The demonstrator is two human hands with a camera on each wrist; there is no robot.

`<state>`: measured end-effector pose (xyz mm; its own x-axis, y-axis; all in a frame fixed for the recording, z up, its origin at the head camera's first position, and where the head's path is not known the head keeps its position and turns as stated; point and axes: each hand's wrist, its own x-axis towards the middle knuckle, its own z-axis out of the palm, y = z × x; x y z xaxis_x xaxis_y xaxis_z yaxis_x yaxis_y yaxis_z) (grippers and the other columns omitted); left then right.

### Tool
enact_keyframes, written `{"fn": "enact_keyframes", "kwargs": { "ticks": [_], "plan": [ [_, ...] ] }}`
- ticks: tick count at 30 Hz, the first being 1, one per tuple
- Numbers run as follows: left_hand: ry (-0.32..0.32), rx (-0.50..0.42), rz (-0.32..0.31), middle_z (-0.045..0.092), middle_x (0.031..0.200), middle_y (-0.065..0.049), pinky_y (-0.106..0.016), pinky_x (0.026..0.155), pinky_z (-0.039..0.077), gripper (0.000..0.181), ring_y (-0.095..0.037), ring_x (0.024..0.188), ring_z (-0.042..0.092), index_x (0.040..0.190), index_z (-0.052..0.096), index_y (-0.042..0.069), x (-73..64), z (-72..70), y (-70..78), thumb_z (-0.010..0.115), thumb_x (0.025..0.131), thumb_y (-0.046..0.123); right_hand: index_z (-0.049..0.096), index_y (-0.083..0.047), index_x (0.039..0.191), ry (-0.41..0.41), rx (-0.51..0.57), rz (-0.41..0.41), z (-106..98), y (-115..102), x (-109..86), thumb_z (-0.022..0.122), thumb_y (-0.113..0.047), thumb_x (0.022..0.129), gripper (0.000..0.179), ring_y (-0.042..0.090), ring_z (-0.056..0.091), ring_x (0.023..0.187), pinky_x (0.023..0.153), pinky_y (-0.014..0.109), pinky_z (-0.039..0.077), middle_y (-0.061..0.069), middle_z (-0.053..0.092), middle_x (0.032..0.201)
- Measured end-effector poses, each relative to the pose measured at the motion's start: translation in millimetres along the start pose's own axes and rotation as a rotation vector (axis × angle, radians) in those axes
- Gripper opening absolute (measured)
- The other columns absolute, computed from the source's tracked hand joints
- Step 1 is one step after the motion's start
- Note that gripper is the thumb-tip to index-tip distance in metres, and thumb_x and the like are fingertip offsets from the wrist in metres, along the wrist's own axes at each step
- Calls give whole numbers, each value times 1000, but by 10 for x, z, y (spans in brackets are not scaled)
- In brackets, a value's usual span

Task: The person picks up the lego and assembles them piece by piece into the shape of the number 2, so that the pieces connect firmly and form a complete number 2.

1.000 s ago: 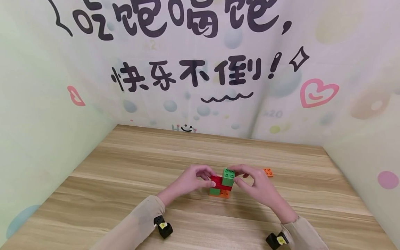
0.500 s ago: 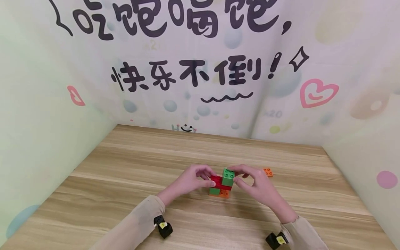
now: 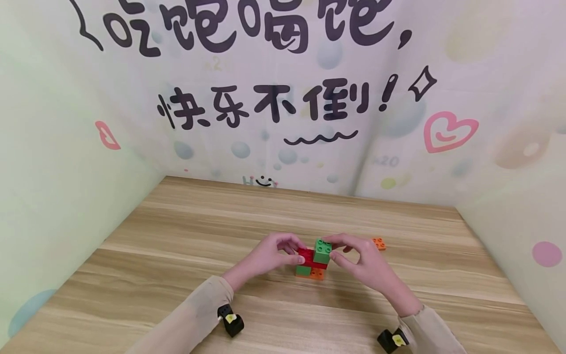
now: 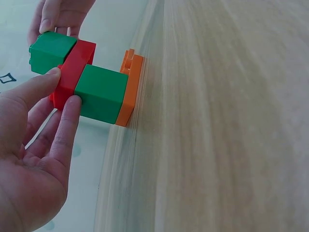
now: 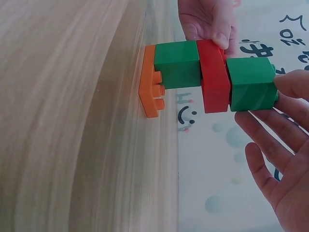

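Pinching the upper green four-stud toy block (image 5: 251, 83), the right hand (image 3: 364, 258) has its thumb on the near side and fingers round the back; grip looks light. The left hand (image 3: 270, 255) grasps the left end of the red rectangular block (image 4: 73, 72) between thumb and fingers. Stack is upright on the wood-grain tabletop (image 3: 221, 221), between both hands. Key relation: red long axis runs roughly left to right, one hand at each end, upper green block on its right end, so right hand is nearer to that block and left hand is nearer to red's bare studs. Seam between upper green and red shows a dark line; cannot tell if fully seated. Lower green block (image 4: 101, 93) sits under red's left end, on the left part of the orange studded plate (image 5: 148, 87); plate's right studs are exposed, red's right end overhangs them. Judgement: any pressing force on upper green lands off the lower support, so left-hand bracing matters. Loose orange piece (image 3: 379, 244) lies beyond the right hand, partly hidden, untouched as far as visible.
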<state>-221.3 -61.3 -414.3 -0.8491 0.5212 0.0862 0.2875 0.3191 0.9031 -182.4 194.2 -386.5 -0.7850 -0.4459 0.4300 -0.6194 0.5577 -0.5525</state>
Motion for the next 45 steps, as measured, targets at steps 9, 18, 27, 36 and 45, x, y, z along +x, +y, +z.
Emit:
{"fn": "enact_keyframes", "kwargs": {
  "ticks": [9,18,27,36,45],
  "plan": [
    [-3,1,3,72,95,-6,-27,73,50,23,-11,81,63,106,72,12,-3,-2,2,78,85,19,70,-17,119,-12,-30,0,-7,-27,-2,72,-16,90,29,2,65,92,80,32,57,-4,74,113],
    [-9,0,8,72,95,-7,-26,70,50,23,-11,80,63,106,72,12,-6,5,-6,78,85,19,71,-14,117,-31,-51,-7,-18,-59,17,71,-12,90,28,5,67,90,79,32,57,-2,75,112],
    [-3,18,15,72,95,-6,-25,71,50,22,-11,81,63,106,72,12,-1,11,-35,78,85,19,71,-15,117,-43,-53,49,12,-56,41,71,-12,90,26,8,67,90,78,28,56,-2,75,110],
    [-6,-1,21,72,96,-7,-25,75,51,23,-11,83,64,106,71,11,4,8,-43,78,85,17,71,-16,116,-55,-4,87,12,-30,47,69,-14,92,24,8,68,90,83,37,57,-3,76,107],
    [-19,-25,29,72,96,-8,-25,77,52,22,-10,82,64,106,71,9,13,-1,-22,77,86,15,71,-17,116,-64,-21,77,-9,-27,60,70,-13,91,26,13,68,95,82,41,56,-3,75,111]
  ]
}}
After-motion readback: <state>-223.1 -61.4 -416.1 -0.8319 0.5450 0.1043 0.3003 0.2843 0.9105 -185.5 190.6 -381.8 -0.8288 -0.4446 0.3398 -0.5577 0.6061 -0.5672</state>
